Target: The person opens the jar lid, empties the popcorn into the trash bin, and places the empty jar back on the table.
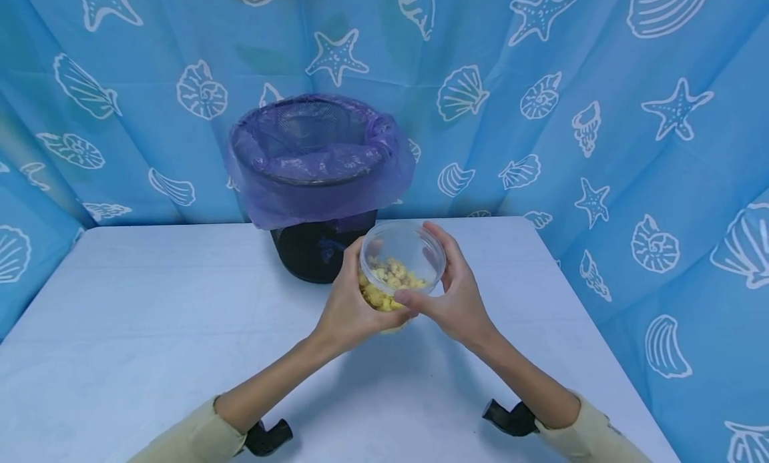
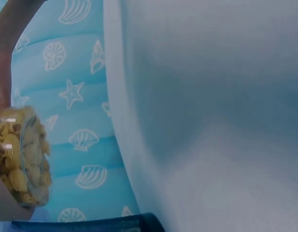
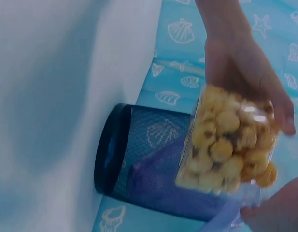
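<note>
A clear round plastic jar [image 1: 401, 237], part full of yellow popcorn [image 1: 393, 276], is held up over the table by both hands. My left hand [image 1: 348, 309] grips its side from the left, thumb toward me. On the other side my right hand [image 1: 456, 303] grips the jar near its rim, with the thumb across the front edge and fingers behind. In the right wrist view the popcorn [image 3: 226, 140] shows as round pieces through the clear wall. The left wrist view catches the jar's bottom [image 2: 35, 159] at its edge.
Behind the jar, toward the left, stands a black mesh bin [image 1: 300, 249] lined with a purple plastic bag [image 1: 324, 203] folded over its rim. A white table [image 1: 150, 329] lies below. Blue curtains [image 1: 384, 56] with shells and starfish hang behind and at the sides.
</note>
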The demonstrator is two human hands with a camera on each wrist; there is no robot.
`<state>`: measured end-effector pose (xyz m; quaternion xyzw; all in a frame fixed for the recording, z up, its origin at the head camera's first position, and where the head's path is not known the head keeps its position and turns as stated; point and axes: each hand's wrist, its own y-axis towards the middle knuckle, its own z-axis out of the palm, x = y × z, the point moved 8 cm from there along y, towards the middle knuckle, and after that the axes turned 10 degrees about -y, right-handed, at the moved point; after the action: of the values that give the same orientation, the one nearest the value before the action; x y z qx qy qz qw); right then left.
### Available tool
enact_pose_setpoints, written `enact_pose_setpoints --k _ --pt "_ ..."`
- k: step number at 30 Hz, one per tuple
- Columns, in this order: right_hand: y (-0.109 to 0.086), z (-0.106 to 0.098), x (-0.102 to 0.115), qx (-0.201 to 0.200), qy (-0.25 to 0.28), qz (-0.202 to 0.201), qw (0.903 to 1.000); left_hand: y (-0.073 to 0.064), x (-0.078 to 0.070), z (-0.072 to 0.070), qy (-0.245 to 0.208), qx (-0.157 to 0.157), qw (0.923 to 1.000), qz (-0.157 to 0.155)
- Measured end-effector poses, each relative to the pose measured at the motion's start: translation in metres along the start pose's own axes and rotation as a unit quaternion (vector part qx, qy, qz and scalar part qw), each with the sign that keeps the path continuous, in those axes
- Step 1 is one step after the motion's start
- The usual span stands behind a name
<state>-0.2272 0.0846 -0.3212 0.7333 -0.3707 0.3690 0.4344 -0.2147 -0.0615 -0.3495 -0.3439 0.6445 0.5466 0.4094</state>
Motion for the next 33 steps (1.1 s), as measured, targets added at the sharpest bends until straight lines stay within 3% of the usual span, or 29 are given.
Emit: enact_pose_setpoints --k 9,12,15,21,27,33 --pt "0.0001 -0.0049 0.0024 0.094 0.004 -0.060 0.9937 -0.0040 0.0015 0.0041 -0.033 0.065 0.9971 -0.022" --pt "-0.0023 -0.0057 0.0023 0.084 -0.003 -0.060 0.9947 -0.0029 0.0017 0.0043 -0.035 0.060 0.9974 -0.020" --pt "-0.0040 -0.0076 0.0033 0.044 -0.024 -0.049 0.9975 -0.0010 0.0028 0.0029 -0.025 0.038 0.9989 -0.014" --pt "-0.0071 -0.0057 0.0020 -0.015 -0.073 0.007 0.9972 0.0005 0.0031 0.0022 -0.007 0.003 0.9999 -0.009" --pt "-0.0058 -0.0027 -0.0005 -0.011 -0.077 0.028 0.9965 -0.0005 0.0037 0.0015 0.000 0.001 0.9999 -0.015" --pt "-0.0014 -0.0018 -0.0002 0.038 -0.058 -0.014 0.9975 -0.0029 0.0047 -0.0015 -0.013 0.036 0.9990 -0.022"
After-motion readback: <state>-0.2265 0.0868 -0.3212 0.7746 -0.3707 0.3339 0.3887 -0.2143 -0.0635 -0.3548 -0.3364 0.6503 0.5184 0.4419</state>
